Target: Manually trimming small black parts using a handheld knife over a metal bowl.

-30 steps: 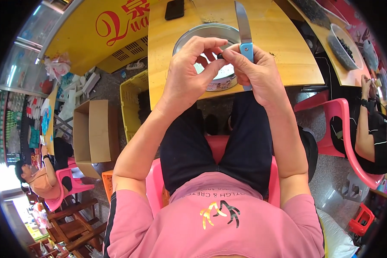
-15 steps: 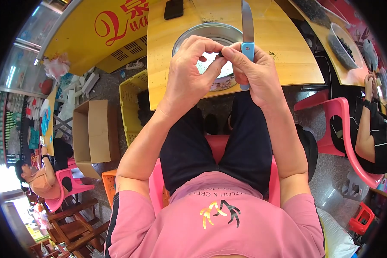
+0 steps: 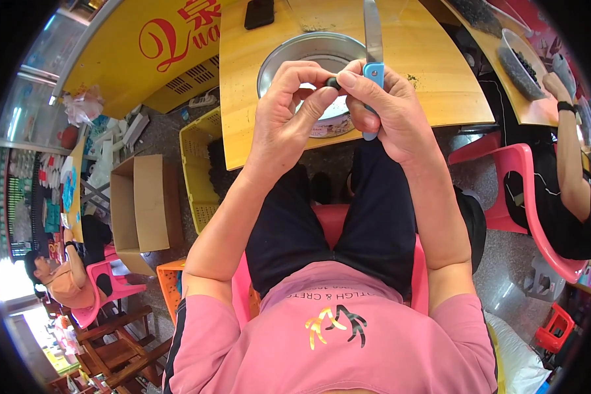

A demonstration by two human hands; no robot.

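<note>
My left hand (image 3: 284,108) pinches a small, dark green, rounded piece (image 3: 333,83) between thumb and forefinger; its exact kind is too small to make out. Against it rests the thumb tip of my right hand (image 3: 395,111). That hand is closed round the blue handle of a knife (image 3: 373,36), whose blade points up and away from me, clear of the piece. Below both hands a round metal basin (image 3: 284,51) with a pale, shiny inside stands on the wooden table (image 3: 433,62). My hands hide part of the basin.
A black phone (image 3: 259,14) lies at the table's far left. Dark crumbs (image 3: 412,79) are scattered on the wood. Left of my legs stand a yellow crate (image 3: 200,177) and a cardboard box (image 3: 154,203). At right, a co-worker's arm (image 3: 571,151) reaches toward a clear tub (image 3: 522,65).
The dark green piece shows more between my fingertips. My right thumb has shifted slightly, and the knife stays in that hand. The co-worker's hand at right has moved up to the tub.
</note>
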